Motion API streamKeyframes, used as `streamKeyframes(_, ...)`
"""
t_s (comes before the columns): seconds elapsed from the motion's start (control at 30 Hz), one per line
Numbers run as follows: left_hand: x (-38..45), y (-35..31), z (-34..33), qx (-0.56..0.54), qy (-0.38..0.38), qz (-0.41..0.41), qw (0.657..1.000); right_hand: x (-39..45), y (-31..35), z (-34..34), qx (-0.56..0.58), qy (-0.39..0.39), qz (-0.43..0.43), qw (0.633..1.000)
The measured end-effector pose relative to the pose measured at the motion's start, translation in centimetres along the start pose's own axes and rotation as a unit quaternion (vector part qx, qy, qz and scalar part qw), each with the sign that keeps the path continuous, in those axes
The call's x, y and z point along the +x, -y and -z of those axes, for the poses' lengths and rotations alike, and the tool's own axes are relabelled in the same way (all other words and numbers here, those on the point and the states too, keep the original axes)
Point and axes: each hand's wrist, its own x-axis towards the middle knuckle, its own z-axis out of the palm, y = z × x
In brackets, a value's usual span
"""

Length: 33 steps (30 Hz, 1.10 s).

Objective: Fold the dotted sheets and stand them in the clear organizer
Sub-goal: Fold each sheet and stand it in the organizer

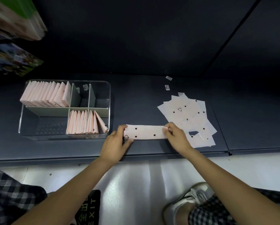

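Observation:
A pale dotted sheet, folded into a long strip, lies on the dark shelf near its front edge. My left hand pinches its left end between thumb and fingers. My right hand pinches its right end. A loose pile of flat dotted sheets lies just right of the strip, partly under my right hand. The clear organizer stands to the left, with folded sheets upright in its back left compartment and more folded sheets in its front right one.
Small white labels lie behind the pile. Packaged goods hang at the upper left. The shelf's front edge runs just below my hands, with a white floor, a shoe and checked trousers beneath.

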Motion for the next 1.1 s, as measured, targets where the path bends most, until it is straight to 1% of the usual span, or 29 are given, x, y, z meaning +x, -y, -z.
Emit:
streamKeyframes(0.03, 0.0, -0.4, -0.2, -0.017, -0.012, 0.006, 1.0, 0.6, 0.1, -0.2, 0.006, -0.007, -0.022, 1.0)
streamKeyframes(0.07, -0.1, -0.7, -0.5, -0.014, -0.033, -0.005, 0.999, 1.2, 0.1, -0.4, -0.005, -0.012, -0.039, 0.999)
streamKeyframes(0.13, -0.4, -1.3, -1.2, 0.045, -0.086, -0.072, 0.993, 2.2, 0.2, -0.6, -0.04, -0.015, -0.068, 0.997)
streamKeyframes(0.17, -0.4, -1.6, -1.5, 0.083, -0.099, -0.115, 0.985, 2.6, 0.3, -0.7, -0.053, -0.015, -0.08, 0.995)
streamKeyframes(0.2, -0.4, -1.9, -1.9, 0.12, -0.09, -0.156, 0.976, 2.9, 0.3, -0.8, -0.064, -0.015, -0.09, 0.994)
streamKeyframes(0.27, -0.3, -2.1, -2.8, 0.181, -0.015, -0.195, 0.964, 3.2, 0.4, -0.9, -0.079, -0.013, -0.102, 0.992)
streamKeyframes(0.33, 0.0, -1.6, -3.6, 0.234, 0.05, -0.179, 0.954, 3.4, 0.4, -0.9, -0.093, -0.008, -0.106, 0.99)
streamKeyframes(0.43, 0.5, -0.8, -4.1, 0.299, 0.089, -0.162, 0.936, 3.5, 0.4, -0.9, -0.107, -0.006, -0.106, 0.989)
streamKeyframes(0.57, 1.0, -0.4, -3.8, 0.325, 0.132, -0.16, 0.923, 3.5, 0.4, -0.9, -0.111, 0.0, -0.114, 0.987)
streamKeyframes(0.6, 0.9, -0.4, -3.7, 0.33, 0.135, -0.162, 0.92, 3.4, 0.5, -1.0, -0.105, -0.014, -0.117, 0.987)
streamKeyframes(0.63, 0.9, -0.5, -3.7, 0.334, 0.135, -0.163, 0.918, 3.0, 0.7, -1.2, -0.098, -0.046, -0.115, 0.987)
streamKeyframes(0.67, 0.9, -0.6, -3.7, 0.335, 0.134, -0.164, 0.918, 2.5, 1.0, -1.5, -0.093, -0.098, -0.1, 0.986)
streamKeyframes(0.7, 0.8, -0.7, -3.7, 0.334, 0.133, -0.163, 0.919, 1.8, 1.2, -1.9, -0.083, -0.156, -0.067, 0.982)
streamKeyframes(0.73, 0.8, -0.8, -3.7, 0.332, 0.134, -0.161, 0.92, 1.1, 1.5, -2.4, -0.061, -0.197, -0.021, 0.978)
streamKeyframes(0.77, 0.8, -0.9, -3.7, 0.331, 0.135, -0.159, 0.92, 0.3, 2.0, -3.0, -0.029, -0.202, 0.025, 0.979)
streamKeyframes(0.8, 0.9, -1.0, -3.7, 0.331, 0.137, -0.157, 0.92, -0.2, 2.5, -3.8, 0.004, -0.168, 0.062, 0.984)
streamKeyframes(0.83, 0.9, -1.1, -3.7, 0.329, 0.14, -0.156, 0.921, -0.7, 3.1, -4.6, 0.028, -0.109, 0.089, 0.99)
streamKeyframes(0.9, 0.9, -1.1, -3.6, 0.321, 0.154, -0.149, 0.923, -1.3, 3.8, -6.2, 0.034, 0.012, 0.106, 0.994)
streamKeyframes(0.93, 1.0, -1.1, -3.6, 0.318, 0.16, -0.145, 0.923, -1.3, 3.8, -6.7, 0.026, 0.046, 0.103, 0.993)
streamKeyframes(1.0, 1.1, -1.1, -3.5, 0.317, 0.165, -0.139, 0.923, -1.1, 3.4, -6.6, 0.012, 0.062, 0.092, 0.994)
streamKeyframes(1.1, 1.1, -1.0, -3.5, 0.327, 0.162, -0.146, 0.92, -0.9, 1.6, -4.6, -0.014, 0.029, 0.076, 0.997)
